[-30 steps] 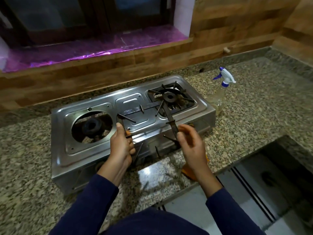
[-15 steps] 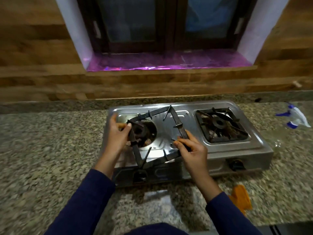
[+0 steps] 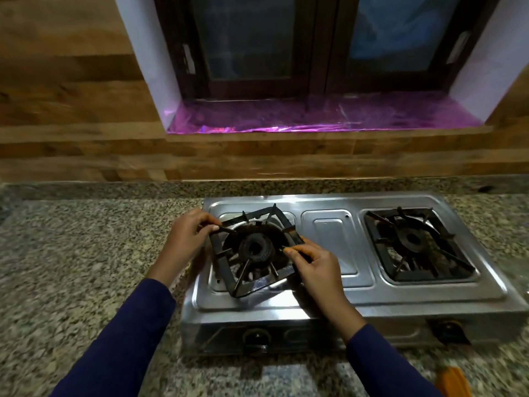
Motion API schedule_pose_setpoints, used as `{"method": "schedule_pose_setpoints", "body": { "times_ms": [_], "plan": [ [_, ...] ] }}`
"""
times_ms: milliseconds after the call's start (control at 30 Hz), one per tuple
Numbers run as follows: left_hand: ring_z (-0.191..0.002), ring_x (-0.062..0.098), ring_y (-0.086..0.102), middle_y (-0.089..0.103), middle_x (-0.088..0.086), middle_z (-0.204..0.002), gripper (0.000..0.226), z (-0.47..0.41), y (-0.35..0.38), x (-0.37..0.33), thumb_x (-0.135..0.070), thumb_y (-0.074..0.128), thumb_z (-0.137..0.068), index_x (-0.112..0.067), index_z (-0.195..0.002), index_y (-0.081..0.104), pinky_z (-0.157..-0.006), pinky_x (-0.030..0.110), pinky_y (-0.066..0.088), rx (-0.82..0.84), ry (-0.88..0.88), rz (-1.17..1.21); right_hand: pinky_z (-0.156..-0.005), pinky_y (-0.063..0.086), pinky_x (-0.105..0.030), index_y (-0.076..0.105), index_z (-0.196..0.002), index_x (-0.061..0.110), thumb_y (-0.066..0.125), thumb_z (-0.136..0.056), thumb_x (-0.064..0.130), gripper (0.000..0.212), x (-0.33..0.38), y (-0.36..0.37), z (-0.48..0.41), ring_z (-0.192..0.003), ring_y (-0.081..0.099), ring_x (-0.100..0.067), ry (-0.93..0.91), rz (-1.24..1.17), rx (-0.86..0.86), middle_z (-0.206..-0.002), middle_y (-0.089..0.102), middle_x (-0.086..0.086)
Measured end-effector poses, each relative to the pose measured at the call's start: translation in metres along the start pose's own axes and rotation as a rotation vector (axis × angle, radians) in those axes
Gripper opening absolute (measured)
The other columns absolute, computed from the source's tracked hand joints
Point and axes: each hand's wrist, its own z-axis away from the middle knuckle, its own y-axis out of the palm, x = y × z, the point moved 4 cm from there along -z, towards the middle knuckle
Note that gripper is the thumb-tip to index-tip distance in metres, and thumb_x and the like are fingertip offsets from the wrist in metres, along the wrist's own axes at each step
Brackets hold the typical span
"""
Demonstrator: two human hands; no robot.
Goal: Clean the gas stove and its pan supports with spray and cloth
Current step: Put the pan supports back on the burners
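1. The left hand (image 3: 187,234) has its grip closed on the far-left edge of the loose pan support (image 3: 252,252), thumb and fingertips pinched on the dark bar near its corner.
2. The right hand (image 3: 312,263) closes its grip on the right edge of the same support, fingers curled over the bar and thumb pressed along it.
3. The support hangs over the left burner (image 3: 253,249), turned askew so its corners point off the stove's lines; its near corner dips toward the steel top, though whether it touches I cannot tell.
4. The gas stove (image 3: 337,245) sits on the speckled granite surface (image 3: 71,253), close to the wooden wall panelling (image 3: 71,144).
5. The second pan support (image 3: 415,243) lies square in its recess over the right burner, well apart from both hands.
6. Two knobs show on the stove's front face: the left knob (image 3: 256,336) below the held support, the right knob (image 3: 448,329) near the stove's right end.
7. An orange cloth (image 3: 453,381) lies on the surface at the near right, partly cut off by the picture's edge.
8. Behind, a dark-framed window (image 3: 315,47) stands above a sill covered in shiny purple foil (image 3: 315,117).
9. No readable brand or writing shows anywhere on the stove.
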Motion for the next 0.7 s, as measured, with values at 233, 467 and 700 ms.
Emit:
{"method": "schedule_pose_setpoints", "body": {
  "times_ms": [233, 467, 700],
  "plan": [
    [-0.088, 0.010, 0.058, 0.065, 0.000, -0.090, 0.015, -0.016, 0.019, 0.012, -0.006, 0.070, -0.087, -0.020, -0.089, 0.073, -0.079, 0.028, 0.046, 0.012, 0.004, 0.033, -0.076, 0.055, -0.038, 0.078, -0.089, 0.030, 0.062, -0.085, 0.052, 0.028, 0.006, 0.000, 0.003, -0.084, 0.069, -0.011, -0.130, 0.257, -0.086, -0.103, 0.075, 0.013],
    [-0.089, 0.003, 0.058, 0.063, -0.007, -0.091, 0.016, 0.003, 0.021, 0.012, -0.008, 0.068, -0.089, -0.024, -0.089, 0.071, -0.078, 0.022, 0.047, 0.005, -0.010, 0.076, -0.077, 0.034, -0.006, 0.079, -0.083, 0.030, 0.075, -0.082, 0.029, 0.003, -0.004, -0.012, -0.032, -0.090, 0.054, -0.013, -0.095, 0.196, -0.012, -0.080, 0.067, 0.023],
    [-0.086, -0.001, 0.058, 0.059, -0.014, -0.088, 0.013, 0.060, 0.021, -0.001, -0.008, 0.067, -0.090, -0.016, -0.097, 0.073, -0.073, 0.014, 0.046, -0.117, -0.033, 0.074, -0.078, 0.055, -0.038, 0.077, -0.076, 0.020, 0.080, -0.075, 0.022, 0.004, 0.006, -0.008, -0.081, -0.078, 0.070, -0.011, -0.082, 0.064, 0.150, -0.076, 0.074, 0.005]
  ]
}}
